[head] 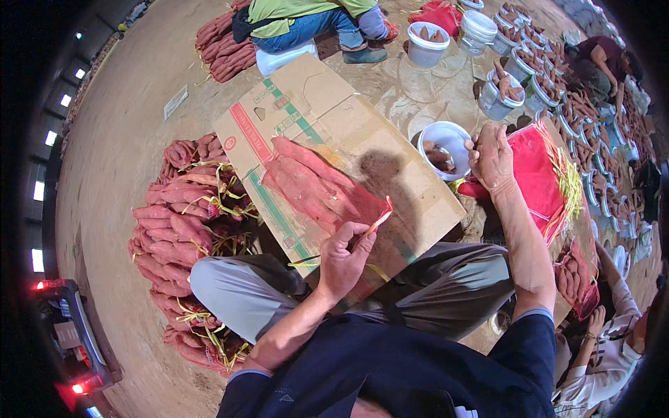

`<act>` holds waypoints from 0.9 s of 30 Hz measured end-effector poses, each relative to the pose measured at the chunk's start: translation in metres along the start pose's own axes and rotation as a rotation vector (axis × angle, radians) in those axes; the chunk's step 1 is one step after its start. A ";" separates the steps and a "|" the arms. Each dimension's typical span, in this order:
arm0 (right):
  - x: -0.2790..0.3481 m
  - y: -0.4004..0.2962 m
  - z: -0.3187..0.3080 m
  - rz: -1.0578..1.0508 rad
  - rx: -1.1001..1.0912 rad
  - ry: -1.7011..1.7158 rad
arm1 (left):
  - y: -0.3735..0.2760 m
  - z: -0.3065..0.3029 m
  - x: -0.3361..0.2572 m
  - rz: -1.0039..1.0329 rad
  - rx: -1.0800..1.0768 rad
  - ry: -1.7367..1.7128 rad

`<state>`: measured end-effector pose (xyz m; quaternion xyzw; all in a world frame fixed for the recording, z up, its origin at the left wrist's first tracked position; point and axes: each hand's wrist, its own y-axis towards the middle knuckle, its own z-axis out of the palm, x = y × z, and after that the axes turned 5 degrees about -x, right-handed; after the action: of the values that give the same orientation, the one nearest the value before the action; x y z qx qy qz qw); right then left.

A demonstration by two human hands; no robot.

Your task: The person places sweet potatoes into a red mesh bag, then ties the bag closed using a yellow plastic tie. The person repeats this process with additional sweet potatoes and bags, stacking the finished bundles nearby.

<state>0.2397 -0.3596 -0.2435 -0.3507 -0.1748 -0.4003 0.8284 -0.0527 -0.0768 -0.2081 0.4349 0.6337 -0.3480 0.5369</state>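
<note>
A red mesh bag of sweet potatoes [308, 183] lies on a flattened cardboard sheet [334, 120] before me. My left hand [342, 253] pinches the bag's gathered mouth and its drawstring between thumb and fingers. Raised beside a white plastic bucket [453, 141] is my right hand [490, 157], its fingers partly curled; whether it touches the rim or holds anything small I cannot tell. A few sweet potatoes [436, 157] sit low in that bucket. Right of the hand lies a stack of red mesh bags [533, 172] with yellow and orange drawstrings.
Filled mesh bags [172, 235] are piled at my left. Many buckets of sweet potatoes [504, 91] stand at the upper right. One person [298, 26] sits on a stool ahead, another [601, 62] bends at far right, and a third [601, 355] works at lower right. A vehicle [78, 334] stands at far left.
</note>
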 end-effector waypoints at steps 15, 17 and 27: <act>-0.006 0.000 -0.008 -0.094 -0.064 0.084 | 0.005 0.008 0.001 0.098 -0.069 0.110; -0.006 0.001 -0.011 -0.017 -0.044 0.081 | 0.005 0.008 -0.002 0.095 -0.068 0.123; -0.003 0.001 -0.018 -0.058 0.093 -0.023 | 0.001 0.007 -0.005 0.088 -0.072 0.109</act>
<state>0.2386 -0.3706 -0.2576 -0.3111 -0.2127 -0.4114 0.8299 -0.0486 -0.0834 -0.2044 0.4610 0.6543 -0.2768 0.5317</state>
